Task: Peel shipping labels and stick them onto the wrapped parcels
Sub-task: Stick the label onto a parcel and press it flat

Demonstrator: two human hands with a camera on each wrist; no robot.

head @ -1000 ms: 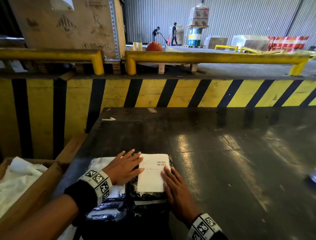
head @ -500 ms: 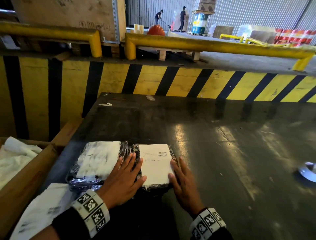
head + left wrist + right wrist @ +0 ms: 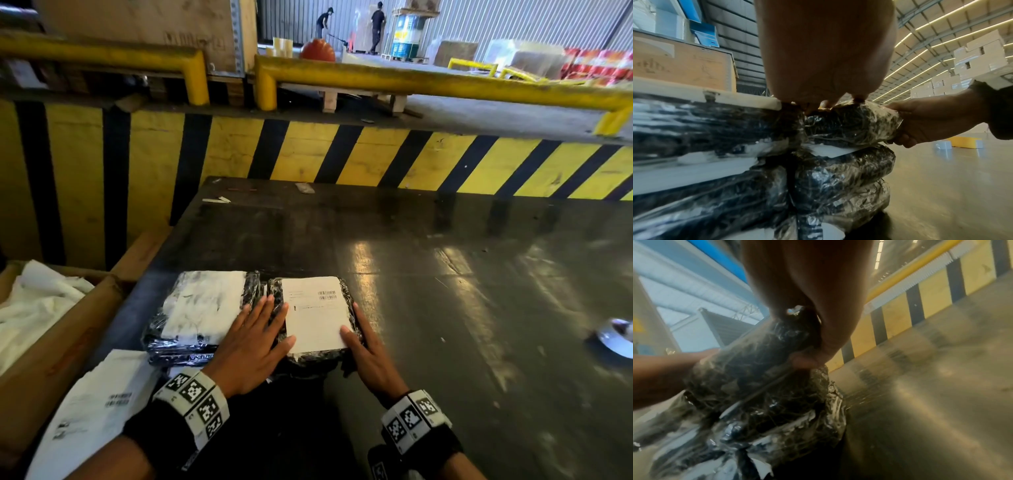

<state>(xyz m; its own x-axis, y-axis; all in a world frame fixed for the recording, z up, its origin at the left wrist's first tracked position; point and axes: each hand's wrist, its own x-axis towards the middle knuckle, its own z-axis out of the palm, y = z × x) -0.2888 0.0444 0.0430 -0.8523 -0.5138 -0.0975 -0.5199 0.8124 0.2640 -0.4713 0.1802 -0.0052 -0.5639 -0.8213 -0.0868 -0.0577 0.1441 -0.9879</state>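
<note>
Pressing flat with spread fingers, the left hand (image 3: 251, 346) and right hand (image 3: 368, 356) are flanking the shipping label (image 3: 317, 313) lying stuck on the top parcel (image 3: 352, 329) (its stack looks labelled); the loose label sheet (image 3: 92, 411) left of this parcel is suggesting more is waiting.

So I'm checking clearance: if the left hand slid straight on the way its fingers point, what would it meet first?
Probably nothing solid soon. The left hand points away over the gap between both parcels; beyond lies bare table, then the striped wall.
</note>
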